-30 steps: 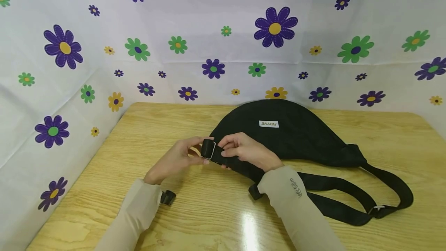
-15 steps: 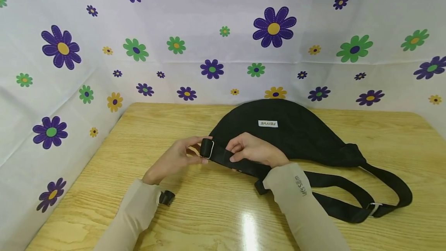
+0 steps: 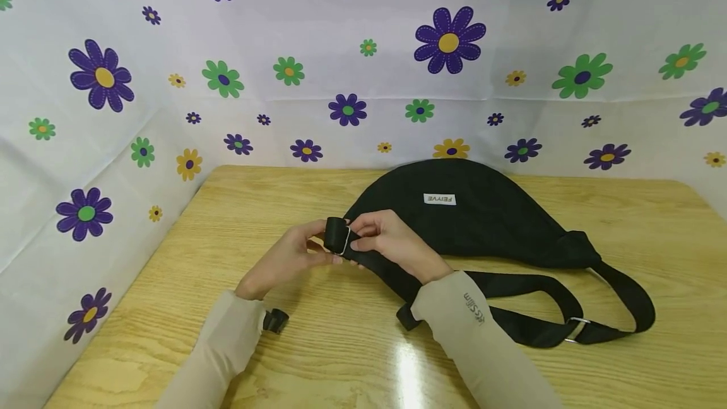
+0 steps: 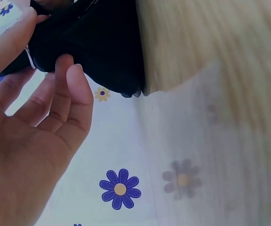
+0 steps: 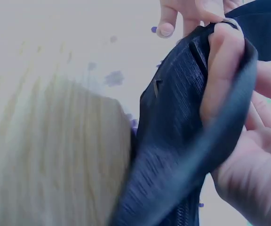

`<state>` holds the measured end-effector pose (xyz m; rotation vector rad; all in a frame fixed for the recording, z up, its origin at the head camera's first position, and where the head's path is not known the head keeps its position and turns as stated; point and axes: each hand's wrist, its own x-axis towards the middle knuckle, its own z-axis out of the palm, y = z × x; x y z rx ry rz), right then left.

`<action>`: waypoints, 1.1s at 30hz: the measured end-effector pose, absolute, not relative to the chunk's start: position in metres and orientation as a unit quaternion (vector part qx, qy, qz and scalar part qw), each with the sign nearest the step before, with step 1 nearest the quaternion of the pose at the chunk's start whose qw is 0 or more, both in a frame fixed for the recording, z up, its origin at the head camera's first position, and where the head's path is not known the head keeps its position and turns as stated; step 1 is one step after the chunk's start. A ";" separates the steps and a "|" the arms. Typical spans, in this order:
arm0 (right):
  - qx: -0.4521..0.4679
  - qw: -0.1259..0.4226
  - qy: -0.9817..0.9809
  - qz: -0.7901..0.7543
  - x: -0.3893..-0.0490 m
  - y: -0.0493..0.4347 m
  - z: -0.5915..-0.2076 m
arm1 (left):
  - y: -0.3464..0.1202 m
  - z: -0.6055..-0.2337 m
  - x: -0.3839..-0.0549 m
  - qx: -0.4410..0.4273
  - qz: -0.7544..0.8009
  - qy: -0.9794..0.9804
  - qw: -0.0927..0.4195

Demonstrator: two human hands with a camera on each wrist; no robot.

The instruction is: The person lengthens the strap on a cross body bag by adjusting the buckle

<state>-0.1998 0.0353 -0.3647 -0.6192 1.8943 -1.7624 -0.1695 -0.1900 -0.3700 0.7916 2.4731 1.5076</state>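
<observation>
A black fanny pack [image 3: 483, 219] with a white label lies on the wooden table, its strap looping to the right. Beside the bag's left end, my left hand [image 3: 291, 259] pinches the strap at a silver slide buckle [image 3: 345, 240], where the webbing makes a small loop [image 3: 334, 233]. Just right of the buckle, my right hand [image 3: 397, 243] pinches the strap [image 3: 383, 268] between thumb and fingers. In the right wrist view, the webbing [image 5: 211, 127] passes over my thumb [image 5: 225, 66], in front of the bag. The left wrist view hides part of the buckle behind my fingers.
A second slide buckle [image 3: 577, 330] sits on the strap at the right of the table [image 3: 318, 365]. A white cloth [image 3: 318, 30] printed with flowers hangs behind and at the left. Black wrist-camera bands [image 3: 275, 320] show by the sleeves.
My right hand slides right along the strap, then back left close to the buckle. The strap loop at the right shifts left and its second buckle turns. My left hand stays nearly still.
</observation>
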 end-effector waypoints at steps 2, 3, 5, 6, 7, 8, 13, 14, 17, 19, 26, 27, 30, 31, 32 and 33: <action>-0.226 0.245 0.695 -0.637 -0.201 0.037 -0.365 | -0.190 -0.370 -0.170 0.264 0.500 0.822 0.067; -0.226 0.253 0.697 -0.632 -0.202 0.039 -0.365 | -0.190 -0.370 -0.170 0.266 0.500 0.822 0.067; -0.225 0.265 0.711 -0.612 -0.204 0.045 -0.365 | -0.190 -0.370 -0.170 0.271 0.497 0.822 0.064; -0.225 0.272 0.717 -0.602 -0.205 0.048 -0.365 | -0.190 -0.370 -0.170 0.273 0.495 0.822 0.063; -0.223 0.277 0.724 -0.591 -0.206 0.050 -0.365 | -0.190 -0.370 -0.170 0.274 0.492 0.824 0.061; -0.221 0.283 0.732 -0.580 -0.207 0.053 -0.365 | -0.190 -0.370 -0.170 0.275 0.490 0.825 0.061; -0.222 0.305 0.756 -0.535 -0.212 0.066 -0.361 | -0.191 -0.370 -0.170 0.275 0.486 0.827 0.060; -0.223 0.306 0.758 -0.532 -0.212 0.067 -0.360 | -0.191 -0.369 -0.170 0.274 0.487 0.827 0.060; -0.227 0.297 0.759 -0.533 -0.212 0.069 -0.359 | -0.192 -0.370 -0.170 0.270 0.486 0.829 0.058; -0.235 0.281 0.757 -0.541 -0.212 0.066 -0.360 | -0.192 -0.370 -0.170 0.267 0.488 0.829 0.060; -0.249 0.238 0.737 -0.582 -0.206 0.047 -0.366 | -0.190 -0.371 -0.169 0.256 0.499 0.825 0.073; -0.245 0.236 0.737 -0.585 -0.206 0.046 -0.366 | -0.189 -0.371 -0.168 0.254 0.499 0.825 0.074; -0.232 0.232 0.740 -0.588 -0.205 0.045 -0.366 | -0.188 -0.371 -0.169 0.250 0.496 0.828 0.074; -0.228 0.232 0.740 -0.588 -0.205 0.045 -0.367 | -0.188 -0.371 -0.169 0.250 0.495 0.829 0.075; -0.226 0.231 0.741 -0.588 -0.205 0.045 -0.367 | -0.187 -0.371 -0.169 0.250 0.495 0.829 0.077; -0.223 0.230 0.742 -0.588 -0.205 0.045 -0.367 | -0.187 -0.371 -0.170 0.249 0.496 0.828 0.078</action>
